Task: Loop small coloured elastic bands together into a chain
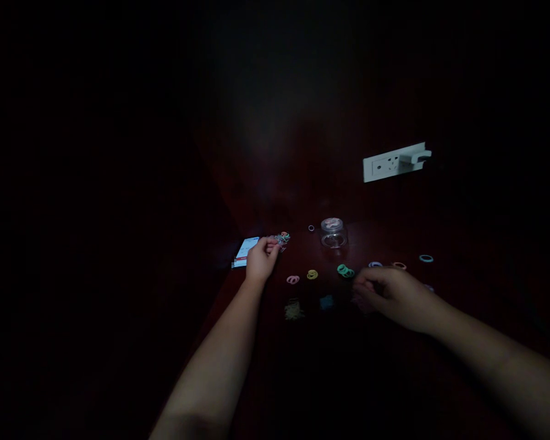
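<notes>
My left hand (262,256) is at the edge of a mixed pile of small bands (283,236), its fingers curled together; what they hold, if anything, is hidden. My right hand (392,293) hovers low over the dark table with fingertips pinched and slightly blurred, and I cannot make out anything between them. Just left of it lie green hair ties (345,271). Farther left are yellow hair ties (312,275) and pink hair ties (293,280). Behind the right hand rest a purple band (374,265), an orange band (399,266) and a blue band (426,258).
A clear lidded jar (333,233) stands toward the back, with a single pale ring (311,228) beside it. A lit phone (246,250) lies left of my left hand. Nearer me are a dim yellowish pile (294,309) and a bluish pile (326,302). A wall socket (394,162) holds a plug.
</notes>
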Demonstrator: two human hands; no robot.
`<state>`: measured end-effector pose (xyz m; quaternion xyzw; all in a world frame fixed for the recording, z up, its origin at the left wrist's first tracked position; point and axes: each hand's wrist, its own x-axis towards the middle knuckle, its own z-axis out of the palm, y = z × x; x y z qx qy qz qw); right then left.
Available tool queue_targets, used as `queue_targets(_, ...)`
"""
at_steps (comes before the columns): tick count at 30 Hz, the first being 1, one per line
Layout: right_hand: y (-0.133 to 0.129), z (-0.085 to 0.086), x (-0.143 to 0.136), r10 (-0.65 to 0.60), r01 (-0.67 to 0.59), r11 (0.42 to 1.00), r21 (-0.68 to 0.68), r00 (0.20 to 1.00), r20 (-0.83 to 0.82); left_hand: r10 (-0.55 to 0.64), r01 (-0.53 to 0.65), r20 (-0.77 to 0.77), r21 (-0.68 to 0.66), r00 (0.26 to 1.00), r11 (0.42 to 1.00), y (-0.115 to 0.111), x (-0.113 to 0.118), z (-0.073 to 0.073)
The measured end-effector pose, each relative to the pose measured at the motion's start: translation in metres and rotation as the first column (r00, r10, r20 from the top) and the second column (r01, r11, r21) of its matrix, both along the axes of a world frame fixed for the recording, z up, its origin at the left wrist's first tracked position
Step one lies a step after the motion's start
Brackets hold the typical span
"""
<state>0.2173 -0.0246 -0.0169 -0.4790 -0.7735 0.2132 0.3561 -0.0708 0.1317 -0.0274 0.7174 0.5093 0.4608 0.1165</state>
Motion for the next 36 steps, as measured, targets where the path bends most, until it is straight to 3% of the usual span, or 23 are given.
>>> queue_targets(8,-0.002,0.008,-0.005,-0.057,0.050,0.972,0.228,0.998,0.022,-0.280,0.280,0.109,0.022,0.954,0.960,-0.087,0.064,0.024)
queue_targets(12,-0.003,0.011,-0.006,-0.056,0.068,0.958,0.278,0.997,-0.050,-0.376,0.383,0.149,-0.020,0.915,0.924,-0.114,0.084,0.029)
queue_targets(18,-0.004,0.013,-0.003,-0.023,0.043,0.954,0.296,0.997,-0.072,-0.417,0.426,0.141,-0.033,0.898,0.904,-0.121,0.094,0.025)
queue_targets(27,-0.003,0.009,-0.004,0.080,-0.063,0.973,0.222,0.995,-0.065,-0.470,0.470,-0.062,-0.005,0.881,0.883,-0.131,0.086,0.016)
queue_targets(36,-0.007,0.013,-0.003,0.052,-0.040,0.979,0.200,0.997,-0.054,-0.469,0.486,-0.176,0.067,0.865,0.871,-0.132,0.085,0.018)
